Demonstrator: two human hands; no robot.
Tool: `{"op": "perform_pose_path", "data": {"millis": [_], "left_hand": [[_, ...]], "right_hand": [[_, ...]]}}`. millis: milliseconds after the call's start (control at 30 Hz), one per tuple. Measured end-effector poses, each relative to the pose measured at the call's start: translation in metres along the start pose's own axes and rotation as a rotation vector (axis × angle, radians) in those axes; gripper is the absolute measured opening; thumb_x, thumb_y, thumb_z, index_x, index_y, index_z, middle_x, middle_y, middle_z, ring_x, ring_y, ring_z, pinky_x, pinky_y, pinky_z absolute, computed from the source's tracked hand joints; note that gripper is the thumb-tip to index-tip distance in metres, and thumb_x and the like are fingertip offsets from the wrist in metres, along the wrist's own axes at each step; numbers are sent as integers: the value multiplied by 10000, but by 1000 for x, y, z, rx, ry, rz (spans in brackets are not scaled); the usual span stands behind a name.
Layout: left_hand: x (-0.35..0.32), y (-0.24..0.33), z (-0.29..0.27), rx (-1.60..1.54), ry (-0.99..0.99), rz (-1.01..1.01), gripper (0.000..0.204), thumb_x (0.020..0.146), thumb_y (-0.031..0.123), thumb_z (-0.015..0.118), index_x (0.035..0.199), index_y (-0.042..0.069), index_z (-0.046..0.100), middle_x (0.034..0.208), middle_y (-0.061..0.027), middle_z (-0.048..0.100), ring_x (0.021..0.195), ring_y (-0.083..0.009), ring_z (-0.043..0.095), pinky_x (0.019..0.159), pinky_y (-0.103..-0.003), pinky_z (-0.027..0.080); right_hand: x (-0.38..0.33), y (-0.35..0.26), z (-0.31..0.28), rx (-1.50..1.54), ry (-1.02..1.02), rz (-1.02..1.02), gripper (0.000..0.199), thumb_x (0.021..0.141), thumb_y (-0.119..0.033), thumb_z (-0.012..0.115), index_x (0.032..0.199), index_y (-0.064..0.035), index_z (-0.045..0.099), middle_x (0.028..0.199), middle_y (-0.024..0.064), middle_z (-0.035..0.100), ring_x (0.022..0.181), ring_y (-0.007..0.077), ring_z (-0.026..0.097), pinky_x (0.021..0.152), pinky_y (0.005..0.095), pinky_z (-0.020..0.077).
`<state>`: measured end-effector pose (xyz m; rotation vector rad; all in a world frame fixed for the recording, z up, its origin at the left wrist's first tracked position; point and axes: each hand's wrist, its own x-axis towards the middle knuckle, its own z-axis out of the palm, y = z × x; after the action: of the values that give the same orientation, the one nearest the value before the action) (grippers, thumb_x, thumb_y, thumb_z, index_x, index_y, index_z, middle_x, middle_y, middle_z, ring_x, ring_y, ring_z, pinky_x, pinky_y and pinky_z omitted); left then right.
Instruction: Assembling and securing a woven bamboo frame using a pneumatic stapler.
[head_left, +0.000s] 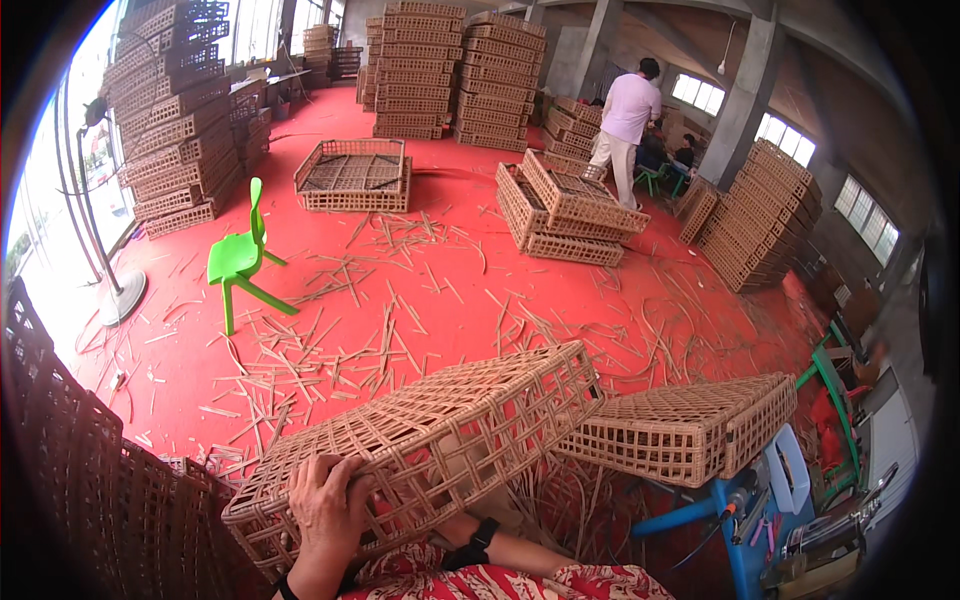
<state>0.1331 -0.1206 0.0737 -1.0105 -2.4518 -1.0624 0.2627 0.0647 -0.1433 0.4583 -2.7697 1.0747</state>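
Note:
A large light-brown woven rattan basket (470, 410), shallow and box-shaped with an open lattice, lies tilted across my lap, its far end raised to the right. My left hand (325, 500) grips its near left edge, fingers bent over the top rim. From the lower right, my right forearm (525, 553), with a black band at the wrist, reaches beneath the basket's near side. The lattice and rim mostly hide my right hand, so its fingers cannot be made out. I wear a red-and-white patterned garment (500, 583).
Another woven basket (680, 430) sits at right by a blue stool (745, 545) bearing tools. A green chair (238, 255) stands ahead left. Cut strips (390, 340) litter the red floor. Basket stacks (418, 70) stand behind; a person (630, 120) is walking or standing far right.

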Motion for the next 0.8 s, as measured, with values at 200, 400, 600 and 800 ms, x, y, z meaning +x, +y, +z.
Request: {"op": "perform_pose_path", "data": {"millis": [200, 400, 600, 800], "left_hand": [[-3, -6, 0, 18, 9, 22, 226, 749, 178, 730, 958, 101, 691, 912, -53, 597, 878, -261, 569, 791, -403, 420], [-1, -3, -2, 13, 3, 44, 224, 750, 168, 733, 962, 105, 694, 911, -42, 598, 875, -254, 569, 791, -402, 420], [-2, -4, -1, 11, -1, 35, 230, 755, 155, 727, 976, 106, 695, 915, -43, 596, 880, -256, 564, 791, -403, 420], [-2, -3, -1, 14, -8, 34, 241, 748, 140, 727, 985, 105, 694, 926, -42, 598, 878, -259, 560, 791, -403, 419]], "right_hand": [[1, 0, 4, 30, 13, 21, 733, 805, -162, 609, 1479, -102, 327, 1510, 250, 281, 1412, 412, 249, 1158, 478, 220], [1, -2, 0, 6, 19, 7, 691, 818, -185, 599, 1459, -98, 358, 1496, 247, 305, 1398, 421, 267, 1149, 485, 230], [3, -2, -5, 130, -84, 135, 685, 811, -209, 599, 1448, -99, 374, 1463, 257, 356, 1368, 416, 328, 1128, 475, 276], [-6, 15, 16, -60, 25, 47, 673, 797, -219, 620, 1424, -104, 408, 1407, 253, 429, 1294, 423, 418, 1088, 477, 335]]}}
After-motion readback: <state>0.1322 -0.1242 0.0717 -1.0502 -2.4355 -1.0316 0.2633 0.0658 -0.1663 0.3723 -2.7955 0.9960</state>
